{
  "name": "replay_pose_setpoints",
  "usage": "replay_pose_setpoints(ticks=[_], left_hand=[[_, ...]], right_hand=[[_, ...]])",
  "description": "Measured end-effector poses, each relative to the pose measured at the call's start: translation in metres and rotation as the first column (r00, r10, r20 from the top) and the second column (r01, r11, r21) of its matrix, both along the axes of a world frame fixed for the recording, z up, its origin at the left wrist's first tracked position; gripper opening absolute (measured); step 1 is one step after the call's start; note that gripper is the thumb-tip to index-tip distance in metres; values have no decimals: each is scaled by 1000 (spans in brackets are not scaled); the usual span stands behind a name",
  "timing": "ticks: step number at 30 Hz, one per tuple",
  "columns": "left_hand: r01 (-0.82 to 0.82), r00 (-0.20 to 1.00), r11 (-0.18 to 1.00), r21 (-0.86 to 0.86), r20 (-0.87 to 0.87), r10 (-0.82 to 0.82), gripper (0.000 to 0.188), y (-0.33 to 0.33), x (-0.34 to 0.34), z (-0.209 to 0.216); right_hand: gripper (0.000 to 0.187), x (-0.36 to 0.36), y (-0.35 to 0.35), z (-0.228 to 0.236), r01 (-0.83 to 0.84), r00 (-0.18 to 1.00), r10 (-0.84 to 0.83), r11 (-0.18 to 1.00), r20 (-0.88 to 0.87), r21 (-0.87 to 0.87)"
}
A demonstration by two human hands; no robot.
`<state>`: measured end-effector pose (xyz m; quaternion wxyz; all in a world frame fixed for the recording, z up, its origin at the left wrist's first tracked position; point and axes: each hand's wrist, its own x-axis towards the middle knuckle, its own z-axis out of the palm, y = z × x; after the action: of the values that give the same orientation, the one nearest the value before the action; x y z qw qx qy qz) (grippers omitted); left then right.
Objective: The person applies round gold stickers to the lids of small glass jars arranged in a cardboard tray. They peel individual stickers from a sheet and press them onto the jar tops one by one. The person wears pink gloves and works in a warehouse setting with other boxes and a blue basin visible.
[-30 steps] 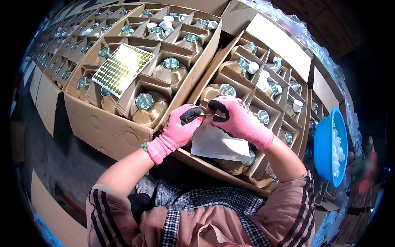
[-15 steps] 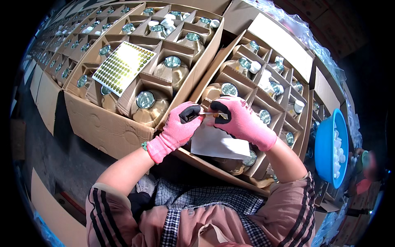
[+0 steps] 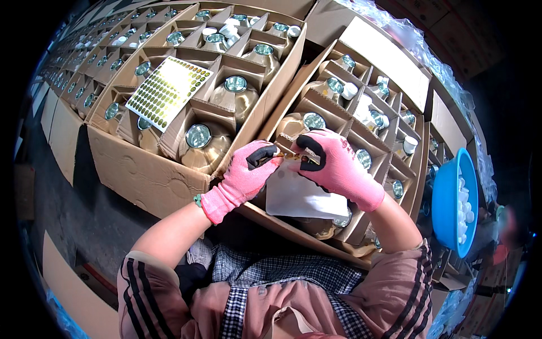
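Both my hands wear pink gloves with black fingertips. My left hand [image 3: 248, 172] is closed, its thumb and fingers pinching the top edge of a white sticker sheet [image 3: 305, 198]. My right hand [image 3: 339, 166] is closed at the same edge, close to the left fingertips. A few small gold-brown stickers show between the hands; the rest of the hanging sheet looks plain white. It hangs over glass bottles standing in a divided cardboard box [image 3: 282, 223], hiding some of them. One clear bottle neck [image 3: 342, 217] shows beside its lower right corner.
At the left, a second divided box [image 3: 147, 175] holds clear bottles [image 3: 199, 137], with another sheet of gold oval stickers [image 3: 168, 93] lying on top. White caps [image 3: 350, 90] lie among the bottles. A blue basin [image 3: 446, 203] of white caps stands at the right. More boxes stretch away far left.
The right hand has turned slightly and shifted a little right. The sheet has moved slightly right and down, and more of its gold-brown stickers show between my fingertips.
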<state>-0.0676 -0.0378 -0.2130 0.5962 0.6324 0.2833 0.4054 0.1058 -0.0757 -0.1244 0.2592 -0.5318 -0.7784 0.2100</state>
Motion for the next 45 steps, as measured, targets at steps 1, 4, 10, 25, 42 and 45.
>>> replay_pose_setpoints(ticks=[1, 4, 10, 25, 42, 45], left_hand=[[0, 1000, 1000, 1, -6, 0, 12, 0, 0, 1], [-8, 1000, 1000, 0, -27, 8, 12, 0, 0, 2], [-11, 1000, 998, -62, -17, 10, 13, 0, 1, 0], [-67, 998, 994, -85, 6, 68, 13, -4, -4, -6], [-63, 998, 998, 4, -29, 63, 14, -1, 5, 2], [-82, 995, 997, -1, -64, 81, 15, -3, -1, 1]], right_hand=[[15, 1, 0, 0, 2, 1000, -2, 1000, -6, 27], [14, 6, 0, -6, -36, 998, 30, 993, 50, 117], [14, 5, -2, -8, -8, 980, -39, 972, 193, 234], [12, 73, 63, 3, 340, 932, -289, 907, -219, 249], [32, 229, 274, -68, 252, 384, -228, 958, 895, 135], [42, 197, 278, -69, 322, 286, -120, 947, 951, 23]])
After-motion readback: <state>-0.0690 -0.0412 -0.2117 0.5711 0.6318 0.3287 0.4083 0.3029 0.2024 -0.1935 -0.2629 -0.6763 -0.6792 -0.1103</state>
